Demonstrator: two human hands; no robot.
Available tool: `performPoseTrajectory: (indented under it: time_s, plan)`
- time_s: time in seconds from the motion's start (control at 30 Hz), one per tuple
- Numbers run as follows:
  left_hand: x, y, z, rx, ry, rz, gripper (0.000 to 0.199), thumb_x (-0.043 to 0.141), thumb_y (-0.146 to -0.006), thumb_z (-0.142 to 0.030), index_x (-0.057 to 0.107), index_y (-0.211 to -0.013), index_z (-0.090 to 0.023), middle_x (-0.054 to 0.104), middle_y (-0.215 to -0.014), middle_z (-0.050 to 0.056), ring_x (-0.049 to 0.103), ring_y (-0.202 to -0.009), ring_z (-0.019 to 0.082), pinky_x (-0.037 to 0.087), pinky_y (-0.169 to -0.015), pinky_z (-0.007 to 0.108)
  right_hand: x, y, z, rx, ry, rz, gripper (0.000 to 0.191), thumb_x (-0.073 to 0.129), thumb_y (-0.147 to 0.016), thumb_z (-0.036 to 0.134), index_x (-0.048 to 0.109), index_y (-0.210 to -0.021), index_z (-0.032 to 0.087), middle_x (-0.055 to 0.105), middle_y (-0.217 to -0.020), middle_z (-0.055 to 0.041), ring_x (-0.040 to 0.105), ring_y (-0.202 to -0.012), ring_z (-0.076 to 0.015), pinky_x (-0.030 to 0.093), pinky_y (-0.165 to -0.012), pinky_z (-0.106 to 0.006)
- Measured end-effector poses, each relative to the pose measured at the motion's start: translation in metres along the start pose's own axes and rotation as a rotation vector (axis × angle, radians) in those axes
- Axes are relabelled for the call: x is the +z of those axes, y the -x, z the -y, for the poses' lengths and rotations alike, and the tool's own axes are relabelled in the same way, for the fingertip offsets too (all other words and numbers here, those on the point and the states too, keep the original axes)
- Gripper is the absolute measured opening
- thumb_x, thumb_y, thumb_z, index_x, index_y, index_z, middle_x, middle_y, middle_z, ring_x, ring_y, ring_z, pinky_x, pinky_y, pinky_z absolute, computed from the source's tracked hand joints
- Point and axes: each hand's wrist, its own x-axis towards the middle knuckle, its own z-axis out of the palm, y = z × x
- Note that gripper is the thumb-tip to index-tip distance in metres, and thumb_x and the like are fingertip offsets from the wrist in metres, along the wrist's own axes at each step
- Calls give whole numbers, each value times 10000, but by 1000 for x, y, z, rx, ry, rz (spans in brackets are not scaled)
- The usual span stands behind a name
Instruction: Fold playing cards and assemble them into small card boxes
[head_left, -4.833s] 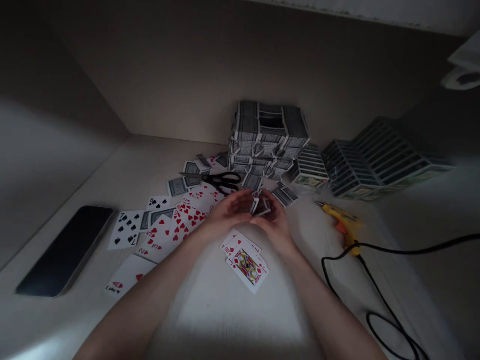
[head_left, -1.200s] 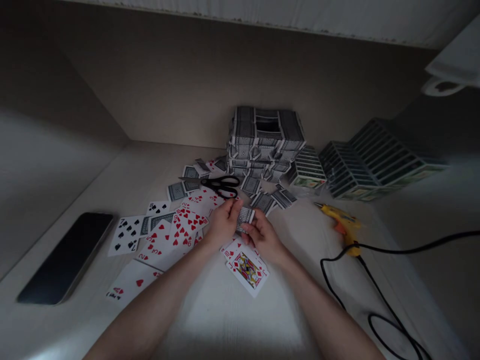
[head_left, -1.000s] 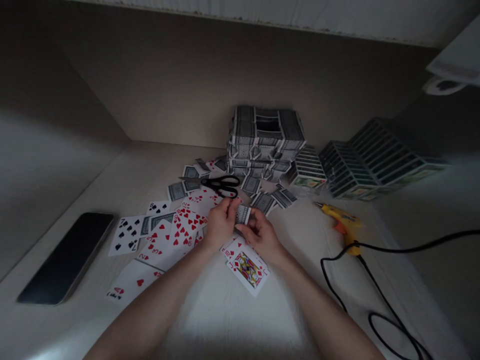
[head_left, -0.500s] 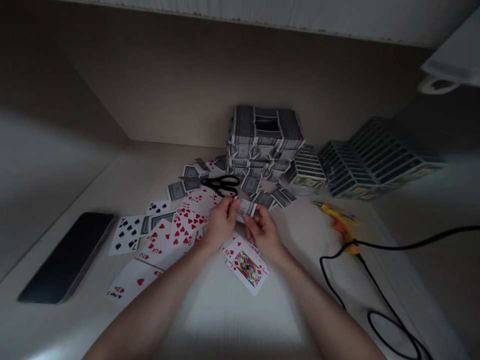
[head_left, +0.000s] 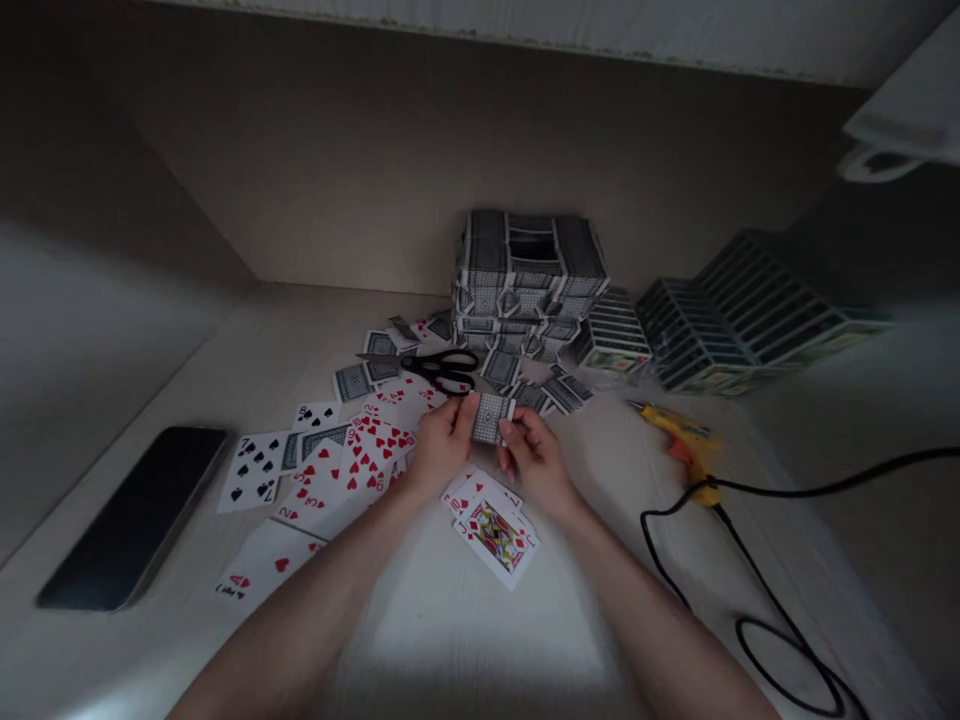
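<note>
Between my two hands is a playing card (head_left: 493,418), its grey patterned back facing me; it looks folded to a small size. My left hand (head_left: 442,440) pinches its left edge. The fingers of my right hand (head_left: 536,450) grip its right edge, thumb on the near corner. Just below lie face-up diamond cards, the jack of diamonds (head_left: 496,538) on top. Left of my hands spread several heart cards (head_left: 367,455). Beyond them rest black-handled scissors (head_left: 439,370), with cut grey card pieces (head_left: 501,368) beside them.
A boxy structure of folded cards (head_left: 487,260) stands against the back wall. Slatted card structures (head_left: 750,320) are at the right. A yellow glue gun (head_left: 690,450) with a black cord (head_left: 817,485) lies right of my hands. A phone (head_left: 135,515) lies at the left.
My right thumb has shifted from the card's face to its lower right edge, so more of the patterned back shows. My left hand stays nearly in place.
</note>
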Motion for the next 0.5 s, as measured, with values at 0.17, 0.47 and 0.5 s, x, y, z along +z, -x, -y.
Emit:
performPoseTrajectory:
  time_s: [0.17,0.47,0.5]
  plan:
    - [0,1,0,48,-48,17,467,321,-858,-493,483,-554,-177,420,-363,-35,429,-360,99,320,-408,213,-2,-1,3,19,-32,33,271,515,-801,462,460,-786,198,412,-418,105,306,-342,-55,230,-348,-174]
    - [0,1,-2,53,-40,-10,475,348,-848,-501,459,-518,-178,423,-377,-35,432,-376,98,321,-427,221,1,1,7,18,-8,-3,280,530,-789,462,484,-794,187,422,-426,98,319,-345,-50,238,-352,-177]
    - [0,1,-2,53,-21,-14,464,362,-844,-501,469,-529,-178,431,-388,-35,440,-388,99,325,-432,220,1,1,7,13,-15,-24,281,529,-790,463,486,-793,185,427,-427,97,323,-343,-50,246,-351,-177]
